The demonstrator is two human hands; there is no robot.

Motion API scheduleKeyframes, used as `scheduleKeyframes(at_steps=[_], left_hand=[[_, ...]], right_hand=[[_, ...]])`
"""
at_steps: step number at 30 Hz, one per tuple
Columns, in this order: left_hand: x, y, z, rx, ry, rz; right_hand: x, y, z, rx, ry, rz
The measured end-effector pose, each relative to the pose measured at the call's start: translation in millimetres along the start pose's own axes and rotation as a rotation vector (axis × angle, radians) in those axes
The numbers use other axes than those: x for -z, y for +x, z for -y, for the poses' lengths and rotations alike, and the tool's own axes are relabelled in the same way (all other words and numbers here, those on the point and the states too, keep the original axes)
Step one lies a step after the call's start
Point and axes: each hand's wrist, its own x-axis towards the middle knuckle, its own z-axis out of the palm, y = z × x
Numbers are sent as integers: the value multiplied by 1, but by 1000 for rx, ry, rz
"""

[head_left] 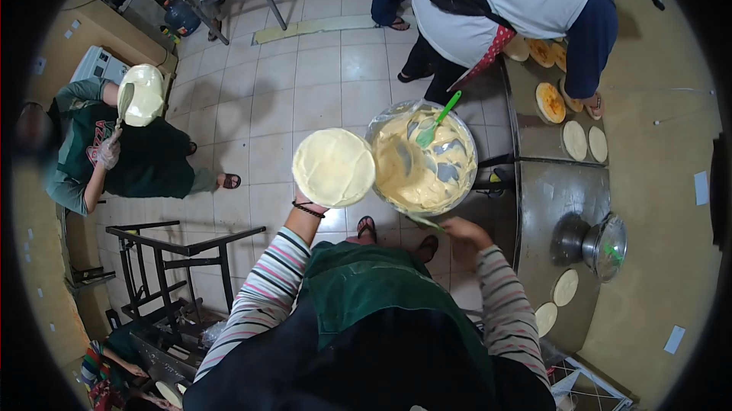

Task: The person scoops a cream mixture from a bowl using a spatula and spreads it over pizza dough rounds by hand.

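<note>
On my left hand point(311, 209) rests a round flat base point(334, 168) covered with pale cream; most of that hand is hidden beneath it. My right hand point(467, 232) is closed on the handle of a green spatula point(425, 222), whose blade lies just below the bowl's near rim. Right beside the cream-covered round stands a large metal bowl point(470, 182) of thick yellowish cream point(400, 174). A second green spatula point(427, 135) leans in this bowl with its bright handle over the far rim.
A metal table point(545, 197) on the right carries round bases point(565, 287), some with orange topping point(550, 103), and a smaller metal bowl point(610, 247). One co-worker point(473, 14) leans over it; another point(130, 148) spreads cream at left. A black metal frame point(183, 251) stands lower left.
</note>
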Motion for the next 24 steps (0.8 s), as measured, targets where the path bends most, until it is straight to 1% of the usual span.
scheduleKeyframes(at_steps=[1,3,4,6,7,9,10,12,13,14,16,17,19,20,22,24], left_hand=[[-8,5,6,-4,1,19],[-24,11,16,65,-47,108],[-31,15,21,66,-47,129],[-45,22,32,183,-98,205],[-52,25,39,224,-98,279],[-69,32,57,304,-98,329],[-76,34,67,360,-101,364],[-92,37,85,405,-97,381],[-99,40,92,416,-94,391],[-105,43,98,423,-87,403],[-113,48,110,335,-77,351],[-117,50,117,327,-78,362],[-126,56,133,302,-131,423],[-132,58,143,298,-131,435],[-145,61,168,262,-116,428],[-152,58,190,271,-63,445]], right_hand=[[19,-28,14,-90,102,105],[43,-93,45,-31,435,28],[48,-114,59,-25,426,11],[54,-149,79,128,734,-278],[55,-155,91,128,738,-302],[55,-156,128,649,-211,-933],[55,-163,143,630,-211,-959],[56,-183,164,353,-395,-923],[57,-194,167,238,-402,-849],[57,-203,159,237,-403,-865],[50,-223,139,234,-164,-730],[41,-229,129,241,-176,-734],[19,-241,109,243,-75,-581],[13,-246,108,355,73,-498],[16,-260,109,370,255,-555],[33,-264,103,257,173,-853]])
